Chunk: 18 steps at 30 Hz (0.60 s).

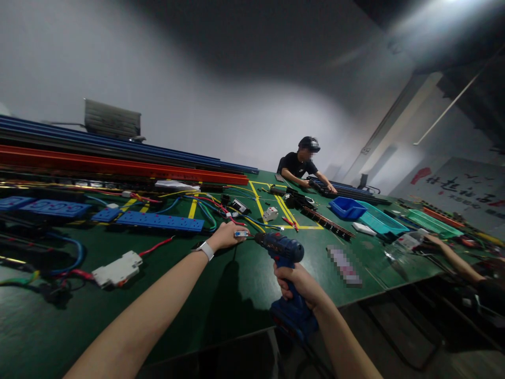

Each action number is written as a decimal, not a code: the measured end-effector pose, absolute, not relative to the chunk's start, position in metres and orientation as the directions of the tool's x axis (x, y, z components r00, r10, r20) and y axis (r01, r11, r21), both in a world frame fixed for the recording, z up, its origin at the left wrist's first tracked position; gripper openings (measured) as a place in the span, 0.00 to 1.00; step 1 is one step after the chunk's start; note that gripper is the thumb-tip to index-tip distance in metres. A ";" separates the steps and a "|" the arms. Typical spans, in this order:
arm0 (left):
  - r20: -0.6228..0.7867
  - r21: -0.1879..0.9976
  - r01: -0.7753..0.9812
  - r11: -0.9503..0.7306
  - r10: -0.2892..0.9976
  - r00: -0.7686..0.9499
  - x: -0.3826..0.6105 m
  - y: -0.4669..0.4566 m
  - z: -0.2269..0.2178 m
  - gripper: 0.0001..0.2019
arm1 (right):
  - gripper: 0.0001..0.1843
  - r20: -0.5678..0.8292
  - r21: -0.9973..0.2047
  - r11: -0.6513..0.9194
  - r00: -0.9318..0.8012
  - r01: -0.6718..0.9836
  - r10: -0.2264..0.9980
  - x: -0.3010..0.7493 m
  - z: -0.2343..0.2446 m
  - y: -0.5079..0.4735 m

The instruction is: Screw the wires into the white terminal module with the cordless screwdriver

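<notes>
Head view: green table point(248, 268); beyond, partly legible Chinese wall lettering point(450, 185); a co-worker's shirt point(292, 162) bearing a white swoosh point(301, 171); blue drill point(282, 247) gripped in the right hand point(300, 284), pointing at a small blue-and-white part point(241, 233), markings unreadable, pinched by the left hand point(223, 236) above the table.

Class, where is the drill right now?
In the head view, the drill is right of centre, gripped in the right hand and pointing toward the left hand.
</notes>
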<state>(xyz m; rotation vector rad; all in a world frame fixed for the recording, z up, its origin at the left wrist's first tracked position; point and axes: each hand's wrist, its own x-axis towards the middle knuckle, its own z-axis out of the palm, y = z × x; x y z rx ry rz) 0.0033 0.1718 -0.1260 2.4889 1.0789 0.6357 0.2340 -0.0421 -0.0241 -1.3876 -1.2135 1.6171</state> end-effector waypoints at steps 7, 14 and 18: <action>0.262 0.483 0.588 -0.649 0.748 0.610 0.003 0.172 -0.127 0.19 | 0.12 -0.349 -0.937 -0.341 -0.192 0.074 0.917 0.235 -0.025 -0.042; 0.266 0.480 0.587 -0.652 0.746 0.610 0.003 0.173 -0.127 0.19 | 0.10 -0.358 -0.934 -0.354 -0.187 0.056 0.915 0.233 -0.023 -0.043; 0.265 0.478 0.592 -0.649 0.749 0.607 0.003 0.172 -0.127 0.19 | 0.09 -0.363 -0.932 -0.359 -0.194 0.057 0.911 0.233 -0.023 -0.043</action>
